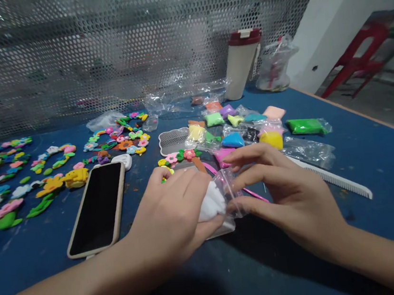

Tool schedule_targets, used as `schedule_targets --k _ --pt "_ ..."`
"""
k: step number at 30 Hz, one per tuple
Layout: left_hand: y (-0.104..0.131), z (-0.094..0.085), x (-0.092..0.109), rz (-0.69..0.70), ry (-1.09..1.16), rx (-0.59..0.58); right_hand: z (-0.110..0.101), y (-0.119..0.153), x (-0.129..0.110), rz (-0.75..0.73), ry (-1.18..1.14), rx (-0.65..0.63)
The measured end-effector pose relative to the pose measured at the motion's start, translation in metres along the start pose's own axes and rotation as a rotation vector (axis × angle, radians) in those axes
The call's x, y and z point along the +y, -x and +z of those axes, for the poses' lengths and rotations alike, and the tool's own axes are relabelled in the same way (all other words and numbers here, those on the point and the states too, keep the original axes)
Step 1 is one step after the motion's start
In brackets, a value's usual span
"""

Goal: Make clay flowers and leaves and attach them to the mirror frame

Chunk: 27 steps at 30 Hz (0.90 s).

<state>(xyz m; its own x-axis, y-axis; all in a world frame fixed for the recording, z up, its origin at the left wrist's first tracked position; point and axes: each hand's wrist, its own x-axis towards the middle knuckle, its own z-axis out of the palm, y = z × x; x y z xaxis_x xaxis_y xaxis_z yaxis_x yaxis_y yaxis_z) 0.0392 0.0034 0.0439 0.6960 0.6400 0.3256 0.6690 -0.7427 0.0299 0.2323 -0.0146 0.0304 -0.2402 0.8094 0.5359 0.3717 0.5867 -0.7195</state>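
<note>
1. Far left: the blue tabletop carries rows of bright flower ornaments, some joined into rings, and runs back to a perforated metal panel.
2. Left of centre: a phone with a dark screen and pale case lies on the table, a white case just beyond its top end.
3. Centre: the left hand curls its fingers closely around a clear bag containing a white lump, near the table's front; a scalloped mirror lies beyond.
4. Right of centre: the right hand has thumb and fingers curved and partly spread at the bag's mouth, touching the film; whether they pinch it cannot be told. Coloured packets lie beyond, with a tumbler upright behind them.
5. Far right: a white comb and a green packet lie near the table's edge; past it stand a pale wall and a red chair.
6. Obscured, left: the picture's edge cuts the outermost ornaments; shapes behind the panel are blurred.
7. Obscured, centre: the left hand covers much of a flower-trimmed frame and its own fingertips.
8. Obscured, right: the comb's far end is hidden; a red object inside a plastic bag is indistinct.
</note>
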Motion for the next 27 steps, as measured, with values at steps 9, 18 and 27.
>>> schedule_targets --k 9,18,27 --pt "0.0005 0.0015 0.0005 0.021 0.006 -0.026 0.0022 -0.0013 0.0003 -0.055 0.079 -0.046" --pt "0.0013 0.0021 0.0015 0.027 0.021 -0.034 0.0028 -0.0001 0.0014 -0.075 0.026 -0.095" --pt "-0.0005 0.0005 -0.0026 -0.026 0.016 0.023 0.0002 0.0003 0.0060 0.168 -0.346 -0.013"
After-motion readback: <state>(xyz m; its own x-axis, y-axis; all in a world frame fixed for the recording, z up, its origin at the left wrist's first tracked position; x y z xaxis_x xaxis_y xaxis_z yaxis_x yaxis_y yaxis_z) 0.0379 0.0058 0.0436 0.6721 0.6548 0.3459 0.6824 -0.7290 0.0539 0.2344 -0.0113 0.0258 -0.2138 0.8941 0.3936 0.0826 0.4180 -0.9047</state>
